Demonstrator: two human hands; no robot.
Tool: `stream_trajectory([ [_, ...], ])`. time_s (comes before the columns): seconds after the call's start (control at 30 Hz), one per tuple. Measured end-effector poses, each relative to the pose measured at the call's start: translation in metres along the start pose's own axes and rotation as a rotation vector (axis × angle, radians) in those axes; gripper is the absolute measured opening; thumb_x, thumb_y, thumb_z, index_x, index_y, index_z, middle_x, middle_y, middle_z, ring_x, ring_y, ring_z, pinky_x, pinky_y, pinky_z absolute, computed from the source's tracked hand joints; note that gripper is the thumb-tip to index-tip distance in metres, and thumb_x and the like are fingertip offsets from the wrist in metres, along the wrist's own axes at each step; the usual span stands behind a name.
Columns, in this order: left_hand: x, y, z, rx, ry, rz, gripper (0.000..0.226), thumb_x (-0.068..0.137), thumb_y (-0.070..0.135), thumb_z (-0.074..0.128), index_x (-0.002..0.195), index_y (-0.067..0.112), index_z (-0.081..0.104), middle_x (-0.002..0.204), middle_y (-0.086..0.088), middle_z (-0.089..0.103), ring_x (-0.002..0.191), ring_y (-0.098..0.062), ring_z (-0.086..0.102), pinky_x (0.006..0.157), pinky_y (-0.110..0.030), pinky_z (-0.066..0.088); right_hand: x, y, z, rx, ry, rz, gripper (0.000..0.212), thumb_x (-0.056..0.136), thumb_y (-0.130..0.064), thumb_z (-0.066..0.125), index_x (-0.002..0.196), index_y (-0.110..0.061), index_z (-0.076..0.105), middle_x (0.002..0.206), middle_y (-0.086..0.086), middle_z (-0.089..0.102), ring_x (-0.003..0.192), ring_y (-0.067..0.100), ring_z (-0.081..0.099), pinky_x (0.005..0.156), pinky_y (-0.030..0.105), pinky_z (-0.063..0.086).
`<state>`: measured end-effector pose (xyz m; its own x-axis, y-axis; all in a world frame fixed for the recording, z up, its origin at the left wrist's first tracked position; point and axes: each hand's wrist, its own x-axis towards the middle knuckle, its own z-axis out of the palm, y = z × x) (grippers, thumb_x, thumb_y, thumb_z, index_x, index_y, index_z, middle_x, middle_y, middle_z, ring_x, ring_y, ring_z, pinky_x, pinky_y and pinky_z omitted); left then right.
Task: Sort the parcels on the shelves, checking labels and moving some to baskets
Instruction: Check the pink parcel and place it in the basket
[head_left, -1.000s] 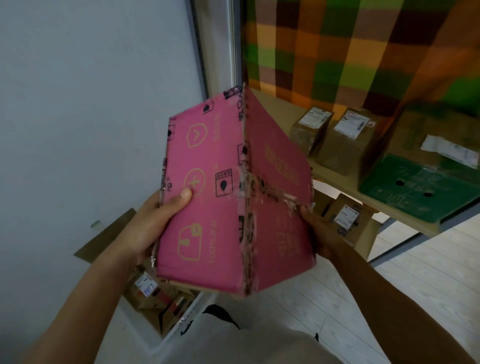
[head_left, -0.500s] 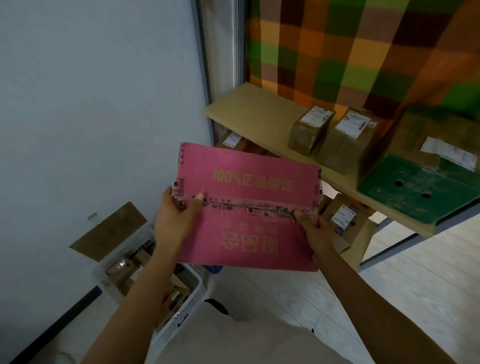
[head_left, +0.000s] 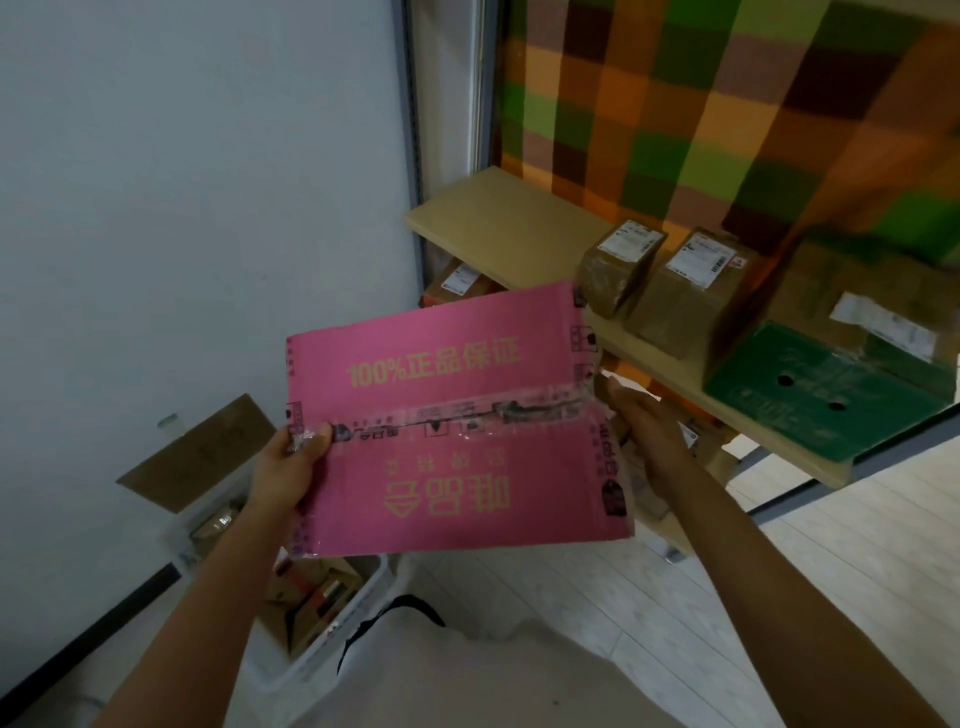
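A pink cardboard parcel (head_left: 447, 431) with gold print and a taped middle seam is held in front of me, its broad face turned up to the camera. My left hand (head_left: 291, 467) grips its left edge, thumb on the seam. At the parcel's right edge my right hand (head_left: 649, 441) holds on, with most of its fingers hidden behind the box. Below, by the wall, stands a white basket (head_left: 332, 654) holding several small parcels.
A wooden shelf (head_left: 498, 223) at right carries two brown labelled boxes (head_left: 618, 265) (head_left: 685, 296) and a green box (head_left: 831, 400). More parcels sit on the lower shelf (head_left: 457, 283). A cardboard flap (head_left: 197, 452) leans at the grey wall. A checked cloth (head_left: 727, 104) hangs behind.
The pink parcel has been turned from an edge-on, upright pose to its broad taped face up, and lowered slightly. Both hands stayed on its ends.
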<state>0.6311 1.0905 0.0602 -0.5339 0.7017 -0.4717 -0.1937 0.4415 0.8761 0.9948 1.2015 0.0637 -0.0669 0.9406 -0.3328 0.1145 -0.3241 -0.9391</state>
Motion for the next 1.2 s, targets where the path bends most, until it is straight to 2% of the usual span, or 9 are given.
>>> stream_trajectory([
  [0.1,-0.002,-0.004,-0.006,-0.039,-0.083,-0.028,0.025,0.09,0.023,0.066,0.113,0.013,0.063,0.113,-0.019,0.068,0.097,-0.036,0.066,0.09,-0.055,0.052,0.003,-0.002,-0.008,0.053,-0.288,0.057,0.073,0.071,-0.077,0.069,0.123,-0.026,0.068,0.133,0.01,0.064,0.127,0.034,0.056,0.11,0.057,0.039],
  [0.23,-0.004,-0.008,-0.01,0.015,-0.129,-0.046,0.048,0.085,0.034,0.067,0.126,0.009,0.058,0.118,-0.02,0.068,0.105,-0.04,0.066,0.094,-0.059,0.051,0.005,-0.014,-0.003,0.171,-0.508,0.154,0.086,0.067,-0.061,0.082,0.133,-0.01,0.058,0.131,0.024,0.058,0.123,0.044,0.055,0.106,0.06,0.041],
  [0.3,-0.003,-0.015,-0.002,0.139,-0.103,-0.007,0.042,0.093,0.029,0.063,0.128,0.008,0.052,0.121,-0.019,0.065,0.102,-0.037,0.066,0.094,-0.058,0.051,0.002,-0.02,0.01,0.193,-0.465,0.181,0.084,0.068,-0.052,0.085,0.133,-0.005,0.057,0.129,0.021,0.062,0.12,0.041,0.06,0.102,0.055,0.048],
  [0.4,-0.01,-0.017,0.019,0.31,-0.081,0.048,0.052,0.096,0.033,0.059,0.138,0.006,0.043,0.127,-0.016,0.058,0.109,-0.033,0.06,0.096,-0.051,0.049,-0.01,-0.023,0.049,0.131,-0.243,0.195,0.049,0.079,-0.036,0.079,0.118,-0.009,0.067,0.114,0.015,0.072,0.096,0.026,0.073,0.08,0.037,0.06],
  [0.53,-0.043,-0.001,0.061,0.188,-0.19,0.026,0.039,0.103,0.052,0.03,0.103,0.027,0.06,0.095,0.006,0.062,0.084,-0.007,0.058,0.086,-0.027,0.043,-0.014,-0.01,0.098,-0.01,-0.069,0.164,0.049,0.076,-0.033,0.085,0.117,-0.018,0.064,0.11,0.003,0.072,0.097,0.021,0.071,0.088,0.042,0.059],
  [0.7,-0.059,-0.023,0.088,0.252,-0.121,0.079,0.066,0.086,0.054,0.067,0.139,0.027,0.04,0.121,0.002,0.06,0.104,-0.021,0.064,0.092,-0.046,0.056,-0.019,0.001,0.13,-0.202,-0.09,0.086,0.053,0.077,-0.038,0.078,0.124,-0.025,0.056,0.123,-0.002,0.066,0.11,0.021,0.065,0.098,0.048,0.053],
  [0.97,-0.041,-0.019,0.082,0.356,-0.089,0.104,0.05,0.086,0.057,0.061,0.121,0.024,0.05,0.11,0.002,0.066,0.097,-0.022,0.067,0.089,-0.049,0.055,-0.017,0.0,0.118,-0.466,-0.1,0.001,0.037,0.087,-0.046,0.07,0.116,-0.03,0.055,0.108,-0.01,0.064,0.102,0.015,0.063,0.094,0.041,0.052],
  [1.07,-0.038,-0.007,0.068,0.23,-0.099,0.057,0.063,0.075,0.062,0.066,0.121,0.021,0.056,0.113,-0.005,0.07,0.093,-0.024,0.071,0.082,-0.05,0.059,-0.017,-0.01,0.102,-0.29,-0.196,0.008,0.028,0.094,-0.05,0.06,0.111,-0.029,0.055,0.099,-0.013,0.061,0.089,0.004,0.061,0.083,0.027,0.053],
  [1.2,-0.053,0.036,0.041,-0.102,-0.189,-0.013,0.018,0.095,0.021,0.062,0.11,0.011,0.059,0.093,-0.012,0.075,0.072,-0.022,0.074,0.056,-0.036,0.06,-0.011,0.002,0.076,0.018,-0.161,0.163,0.04,0.1,-0.057,0.036,0.113,-0.029,0.06,0.108,0.0,0.067,0.093,0.01,0.063,0.068,0.022,0.046],
])
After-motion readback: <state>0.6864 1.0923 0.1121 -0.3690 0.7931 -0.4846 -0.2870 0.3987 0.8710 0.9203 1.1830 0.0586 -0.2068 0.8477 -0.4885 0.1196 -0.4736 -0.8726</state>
